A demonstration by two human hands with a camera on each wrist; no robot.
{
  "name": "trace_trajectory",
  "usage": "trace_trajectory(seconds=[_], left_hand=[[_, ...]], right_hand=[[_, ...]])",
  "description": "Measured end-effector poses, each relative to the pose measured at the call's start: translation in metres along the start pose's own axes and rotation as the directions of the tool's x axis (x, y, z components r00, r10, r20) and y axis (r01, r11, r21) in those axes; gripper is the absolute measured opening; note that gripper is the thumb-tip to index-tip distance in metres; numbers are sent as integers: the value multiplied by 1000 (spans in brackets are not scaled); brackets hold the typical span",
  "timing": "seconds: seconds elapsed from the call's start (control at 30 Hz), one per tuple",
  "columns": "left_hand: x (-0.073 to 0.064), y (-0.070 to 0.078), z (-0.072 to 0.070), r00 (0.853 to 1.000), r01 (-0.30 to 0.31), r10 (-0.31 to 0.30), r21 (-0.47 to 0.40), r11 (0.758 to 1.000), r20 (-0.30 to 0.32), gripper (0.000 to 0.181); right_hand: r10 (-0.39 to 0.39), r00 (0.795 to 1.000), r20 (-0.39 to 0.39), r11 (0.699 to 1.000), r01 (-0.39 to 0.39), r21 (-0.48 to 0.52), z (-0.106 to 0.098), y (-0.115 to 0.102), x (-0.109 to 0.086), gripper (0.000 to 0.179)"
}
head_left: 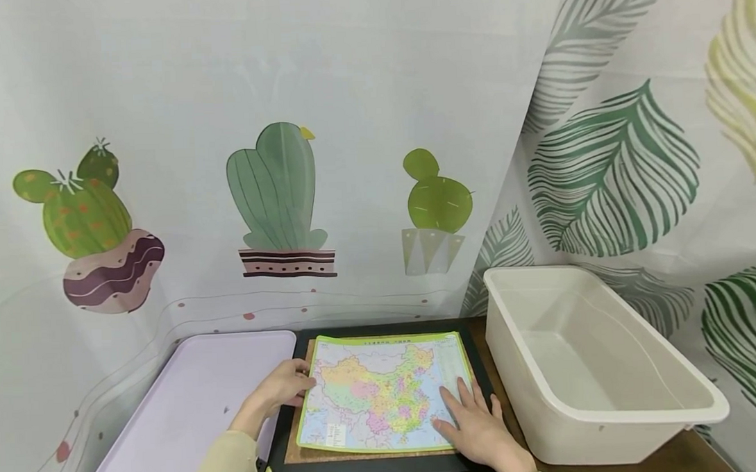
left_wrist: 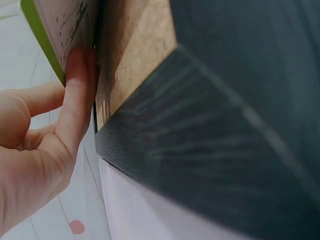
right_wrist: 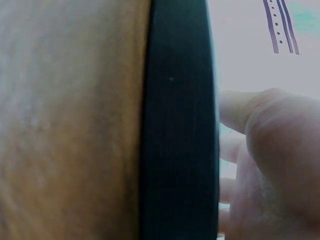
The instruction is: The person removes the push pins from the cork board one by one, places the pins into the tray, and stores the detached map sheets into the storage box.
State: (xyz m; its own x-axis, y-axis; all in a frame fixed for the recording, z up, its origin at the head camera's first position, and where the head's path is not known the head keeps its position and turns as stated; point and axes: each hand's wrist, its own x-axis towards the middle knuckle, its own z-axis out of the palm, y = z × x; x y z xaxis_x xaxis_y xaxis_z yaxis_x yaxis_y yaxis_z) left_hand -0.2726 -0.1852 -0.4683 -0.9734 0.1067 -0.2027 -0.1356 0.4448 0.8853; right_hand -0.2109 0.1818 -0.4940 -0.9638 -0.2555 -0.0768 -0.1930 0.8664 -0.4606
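Observation:
A map of China [head_left: 383, 395] with a bright green border lies over a black-framed board [head_left: 376, 469] with a brown inner surface. At the map's left edge, my left hand [head_left: 283, 385] pinches it, the edge between thumb and fingers. In the left wrist view, fingers [left_wrist: 75, 105] reach between the raised edge of the map [left_wrist: 42, 42] and the board's brown surface [left_wrist: 135, 45]. My right hand [head_left: 481, 427] rests on the map's lower right part with fingers spread. The right wrist view shows the board's black frame [right_wrist: 180, 120] partly hiding the right hand [right_wrist: 280, 160].
On the left lies a pale lilac panel [head_left: 203, 409], close beside the board. A deep white plastic bin [head_left: 610, 436] stands on the right on a brown tabletop [head_left: 673, 458]. Behind everything hangs a white curtain [head_left: 360, 70] printed with cacti and leaves.

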Motion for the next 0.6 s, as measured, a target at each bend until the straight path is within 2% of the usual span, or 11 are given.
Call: trace_trajectory(seconds=[0.4,0.6], left_hand=[[0,4,-2,1000,-5,5,-38,999,-2,41],[-2,8,-4,1000,-16,15,-54,998,-14,43]], right_hand=[[-1,1000,1,999,1,45,-4,-2,-4,68],[-37,999,-32,999,38,35,-10,-8,-6,67]])
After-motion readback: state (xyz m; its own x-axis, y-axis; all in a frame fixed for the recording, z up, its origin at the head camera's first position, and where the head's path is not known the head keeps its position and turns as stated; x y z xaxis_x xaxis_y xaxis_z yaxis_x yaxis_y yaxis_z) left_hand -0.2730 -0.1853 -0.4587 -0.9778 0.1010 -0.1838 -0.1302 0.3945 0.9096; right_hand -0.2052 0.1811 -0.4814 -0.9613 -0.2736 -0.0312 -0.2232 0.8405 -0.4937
